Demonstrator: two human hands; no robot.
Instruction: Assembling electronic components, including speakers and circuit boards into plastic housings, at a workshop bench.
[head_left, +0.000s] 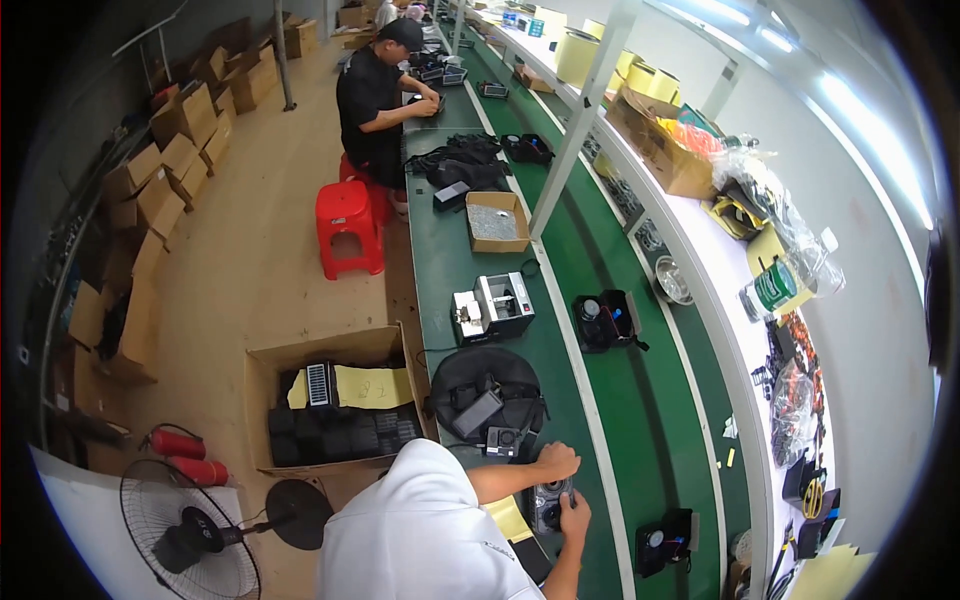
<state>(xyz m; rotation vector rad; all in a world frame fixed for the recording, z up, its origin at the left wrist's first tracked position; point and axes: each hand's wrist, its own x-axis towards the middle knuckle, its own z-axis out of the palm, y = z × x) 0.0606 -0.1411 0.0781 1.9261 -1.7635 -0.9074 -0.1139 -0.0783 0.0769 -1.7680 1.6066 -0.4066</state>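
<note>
On the green bench at the lower right lies a dark, boxy device point(547, 506) with round parts on its face. My right hand point(574, 513) grips it along its right side, thumb on the upper surface. Just beyond its far end, my left hand point(558, 461) is closed, fingers curled in; what they hold, if anything, is too small to make out. A small grey device with a round dial point(503, 441) rests near my left wrist. Beside it, a black bag point(485, 385) carries a grey rectangular block point(477, 413). Yellow paper point(510, 517) lies under my forearms.
A metal-and-black bench machine point(495, 306) and a carton of small parts point(497, 222) stand farther along. Black units point(607, 320) sit on the green conveyor point(650, 420). A large carton point(262, 410), a fan point(190, 535) and red stools point(348, 225) occupy the floor. Another person point(372, 105) works farther up.
</note>
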